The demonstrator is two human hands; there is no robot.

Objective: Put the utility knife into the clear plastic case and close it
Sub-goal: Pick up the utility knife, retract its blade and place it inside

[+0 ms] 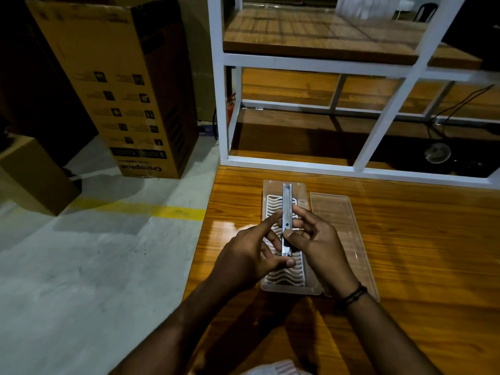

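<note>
A slim metal utility knife (286,209) points away from me, held above the open clear plastic case (270,190). The case holds a white wavy insert (273,209) and rests on the wooden table (405,253). Its clear lid (338,220) lies flat to the right of the base. My right hand (316,242) grips the knife's near half from the right. My left hand (251,253) touches it from the left, with the index finger on the side and the thumb under the near end.
A white metal shelf frame (297,163) stands at the table's far edge. On the concrete floor to the left stand a tall cardboard box (130,90) and a smaller box (32,174), beside a yellow floor line (151,209).
</note>
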